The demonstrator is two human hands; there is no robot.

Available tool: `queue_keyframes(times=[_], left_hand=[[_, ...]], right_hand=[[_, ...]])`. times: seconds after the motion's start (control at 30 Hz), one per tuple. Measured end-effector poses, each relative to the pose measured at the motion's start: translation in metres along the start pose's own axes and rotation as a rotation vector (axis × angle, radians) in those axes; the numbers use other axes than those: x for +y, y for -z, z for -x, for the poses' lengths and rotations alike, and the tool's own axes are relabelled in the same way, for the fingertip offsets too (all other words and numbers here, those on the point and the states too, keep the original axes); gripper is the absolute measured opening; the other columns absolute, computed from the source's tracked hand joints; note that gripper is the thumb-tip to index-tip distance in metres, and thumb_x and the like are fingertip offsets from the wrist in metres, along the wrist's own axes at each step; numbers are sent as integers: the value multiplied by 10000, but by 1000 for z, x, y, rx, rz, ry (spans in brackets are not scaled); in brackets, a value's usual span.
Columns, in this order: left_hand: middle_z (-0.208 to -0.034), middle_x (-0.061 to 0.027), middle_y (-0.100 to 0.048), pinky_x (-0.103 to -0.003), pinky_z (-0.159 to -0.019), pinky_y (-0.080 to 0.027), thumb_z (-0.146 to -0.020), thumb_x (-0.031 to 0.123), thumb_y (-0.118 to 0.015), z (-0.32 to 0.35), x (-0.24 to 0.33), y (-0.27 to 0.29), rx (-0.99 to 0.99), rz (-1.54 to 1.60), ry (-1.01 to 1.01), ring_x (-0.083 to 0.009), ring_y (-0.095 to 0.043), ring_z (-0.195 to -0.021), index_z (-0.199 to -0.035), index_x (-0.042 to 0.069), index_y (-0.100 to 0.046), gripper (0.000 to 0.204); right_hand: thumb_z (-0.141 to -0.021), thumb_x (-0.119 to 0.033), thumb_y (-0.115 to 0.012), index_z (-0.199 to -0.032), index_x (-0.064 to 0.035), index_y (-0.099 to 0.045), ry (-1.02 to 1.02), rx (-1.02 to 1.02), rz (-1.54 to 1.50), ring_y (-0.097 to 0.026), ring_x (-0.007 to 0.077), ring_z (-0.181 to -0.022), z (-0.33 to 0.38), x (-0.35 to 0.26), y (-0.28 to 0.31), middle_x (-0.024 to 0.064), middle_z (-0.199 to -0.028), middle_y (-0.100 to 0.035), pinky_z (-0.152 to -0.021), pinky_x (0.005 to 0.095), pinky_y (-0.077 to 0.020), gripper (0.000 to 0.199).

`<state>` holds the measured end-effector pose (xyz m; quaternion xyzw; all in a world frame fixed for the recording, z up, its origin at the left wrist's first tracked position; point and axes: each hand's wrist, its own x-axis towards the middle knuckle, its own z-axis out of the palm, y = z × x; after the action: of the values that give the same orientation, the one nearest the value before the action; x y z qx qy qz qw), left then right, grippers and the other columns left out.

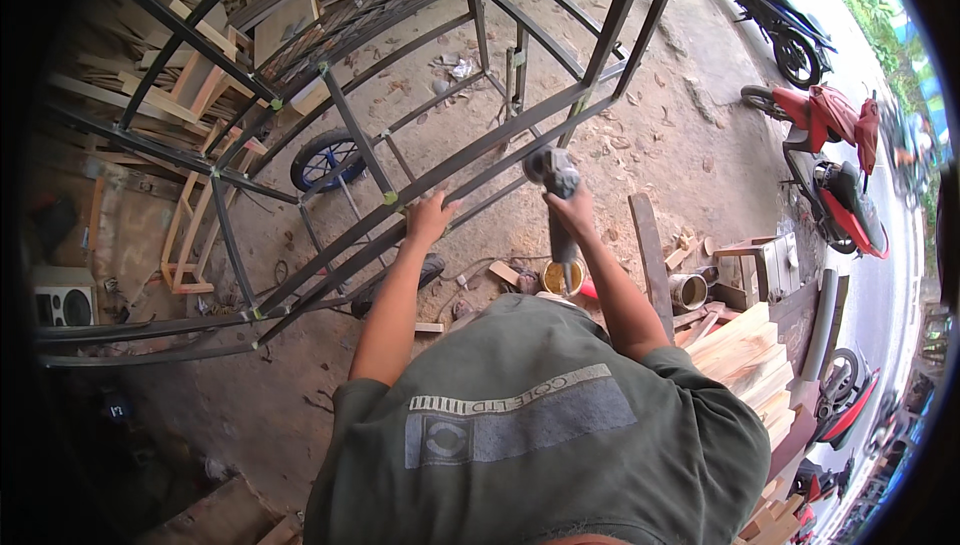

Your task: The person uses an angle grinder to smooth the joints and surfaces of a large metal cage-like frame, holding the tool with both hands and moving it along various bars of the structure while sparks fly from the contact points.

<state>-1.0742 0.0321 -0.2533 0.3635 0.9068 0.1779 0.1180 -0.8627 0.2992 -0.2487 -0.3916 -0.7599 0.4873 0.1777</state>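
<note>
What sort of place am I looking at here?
Probably a small roadside workshop for metal and wood: there's a large metal frame, a grinder-like power tool in the person's right hand, and stacked timber, with a road alongside.

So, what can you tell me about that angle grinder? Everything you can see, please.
The angle grinder is a power tool with a long, dark grey body, perhaps plastic, and a rounded, greyish head. The right hand grips its middle; the head points forward, the tail back toward the wearer's body. The head sits close to a dark bar of the metal frame; whether they touch, or a disc spins, I can't tell.
</note>
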Motion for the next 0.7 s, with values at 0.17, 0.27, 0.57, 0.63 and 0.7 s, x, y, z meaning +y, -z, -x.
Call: queue_keyframes(times=[0.17,0.27,0.57,0.63,0.7], left_hand=[[-857,-240,-701,-528,-707,-524,-991,526,-572,24,26,1,-66,30,40,-436,-689,-854,-1011,13,-646,518],[-858,-229,-711,-568,-743,-520,-971,528,-588,38,33,-2,-62,31,54,-450,-689,-846,-973,38,-615,490],[-797,-187,-712,-535,-688,-547,-970,515,-591,66,51,-12,9,-12,0,-401,-709,-778,-970,62,-597,453],[-783,-181,-707,-521,-668,-553,-965,520,-594,69,54,-9,49,-13,-11,-394,-710,-761,-958,66,-598,454],[-788,-179,-709,-522,-665,-553,-961,515,-600,68,53,-14,44,2,-5,-395,-711,-763,-958,68,-598,447]], right_hand=[[-695,-348,-833,-1187,57,-578,-60,92,136,-706,362,-954,42,32,64,238,-1005,-714,-885,431,-538,687],[-696,-340,-842,-1162,56,-582,-106,152,135,-709,346,-951,63,4,106,236,-1008,-715,-874,421,-538,664],[-781,-250,-760,-1056,-33,-706,-27,-114,63,-645,133,-779,-4,-79,205,52,-881,-704,-712,305,-512,354],[-790,-309,-754,-1024,-46,-730,-69,-189,148,-648,143,-747,-42,-82,209,48,-825,-696,-674,310,-504,352],[-797,-336,-762,-1011,-55,-698,-108,-217,260,-608,122,-706,-79,-73,209,30,-813,-662,-631,300,-482,360]])
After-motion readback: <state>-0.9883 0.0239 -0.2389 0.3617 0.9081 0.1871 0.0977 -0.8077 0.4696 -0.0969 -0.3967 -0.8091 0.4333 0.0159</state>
